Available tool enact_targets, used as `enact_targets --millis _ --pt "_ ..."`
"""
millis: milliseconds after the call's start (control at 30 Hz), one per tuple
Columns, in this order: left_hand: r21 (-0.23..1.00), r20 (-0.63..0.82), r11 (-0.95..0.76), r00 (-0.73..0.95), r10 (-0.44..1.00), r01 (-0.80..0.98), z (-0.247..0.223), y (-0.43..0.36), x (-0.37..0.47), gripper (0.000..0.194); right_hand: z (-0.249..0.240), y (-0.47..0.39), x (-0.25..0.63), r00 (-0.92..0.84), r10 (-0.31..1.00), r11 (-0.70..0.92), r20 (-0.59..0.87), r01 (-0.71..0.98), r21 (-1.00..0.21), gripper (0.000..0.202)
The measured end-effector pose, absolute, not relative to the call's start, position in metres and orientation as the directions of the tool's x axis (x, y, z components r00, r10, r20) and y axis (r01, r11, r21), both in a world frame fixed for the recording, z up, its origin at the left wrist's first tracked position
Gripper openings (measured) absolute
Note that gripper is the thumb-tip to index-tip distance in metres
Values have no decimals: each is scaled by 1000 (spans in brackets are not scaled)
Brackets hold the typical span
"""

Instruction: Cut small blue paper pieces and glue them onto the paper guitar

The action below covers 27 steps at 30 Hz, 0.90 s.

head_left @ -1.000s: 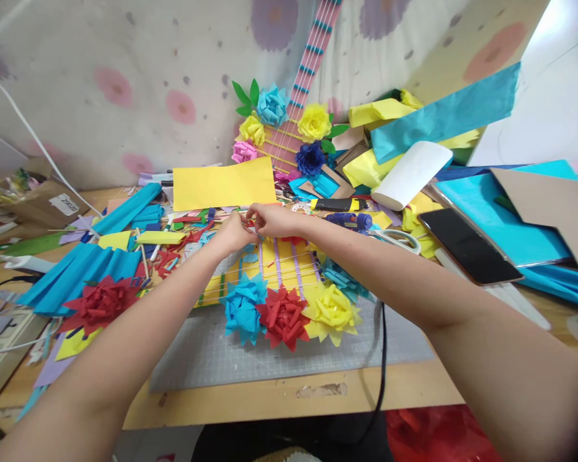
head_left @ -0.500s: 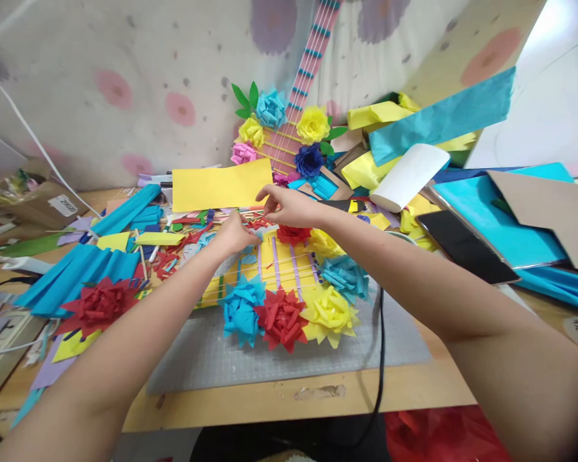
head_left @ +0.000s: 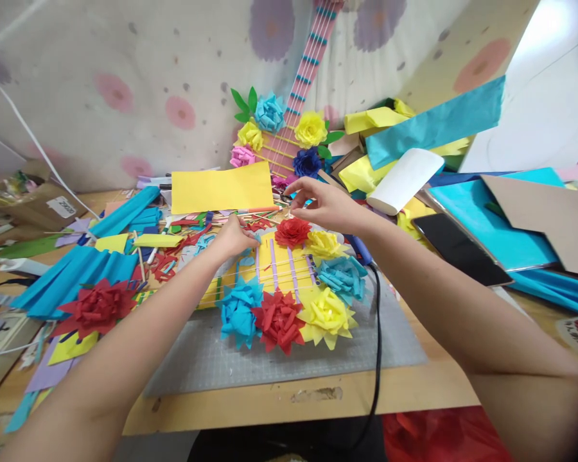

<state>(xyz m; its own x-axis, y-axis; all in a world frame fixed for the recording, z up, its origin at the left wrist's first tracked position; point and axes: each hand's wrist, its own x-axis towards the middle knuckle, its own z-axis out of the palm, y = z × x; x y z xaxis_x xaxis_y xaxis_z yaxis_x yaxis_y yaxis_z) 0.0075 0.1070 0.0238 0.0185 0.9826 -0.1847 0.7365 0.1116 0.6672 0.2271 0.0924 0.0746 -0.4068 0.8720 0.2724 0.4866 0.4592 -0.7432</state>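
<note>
A yellow paper guitar (head_left: 266, 260) with purple strips and pale strings lies on the grey cutting mat (head_left: 192, 366). My left hand (head_left: 235, 239) is closed at its far left edge, fingertips pressed together there; a small light-blue piece shows beside them. Above the red paper flower (head_left: 293, 232) hovers my right hand (head_left: 325, 204), its fingers curved and apart, with nothing visible in them. Along the guitar's near side sit a blue flower (head_left: 242, 312), another red flower (head_left: 279, 321) and a yellow flower (head_left: 328, 316). A teal flower (head_left: 343, 279) is at the right.
A pink guitar (head_left: 282, 151) with flowers leans at the back. Beside the mat, a blue-handled tool (head_left: 361, 250) trails a black cord (head_left: 377, 346). Paper scraps and blue crepe paper (head_left: 84, 276) cover the left; a phone (head_left: 457, 247) lies right. A yellow sheet (head_left: 221, 187) stands behind.
My right hand has moved right, away from my left hand, and its fingers have spread. The left hand stays at the guitar's edge. The view has shifted slightly.
</note>
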Motion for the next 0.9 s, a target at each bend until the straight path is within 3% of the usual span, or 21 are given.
enact_targets --millis 167,267,433,533,667,900 --pt "782 -243 202 -11 970 590 38 106 1 51 72 82 245 -344 892 436 293 481 -761 34" --pt "726 -143 204 -146 979 657 45 113 -13 42 70 74 258 -260 908 417 330 464 -781 33" --pt "804 -45 194 -269 962 562 38 116 -36 24 66 62 281 -50 907 391 419 469 -792 26" --pt "792 5 124 -209 978 598 24 108 -43 11 62 57 295 69 906 350 418 431 -831 24" --pt "797 58 26 -119 991 603 2 99 -49 7 46 57 313 189 915 284 357 328 -901 26" --pt "750 110 -56 -41 993 659 -7 95 -51 22 17 67 329 386 898 104 211 281 -954 14"
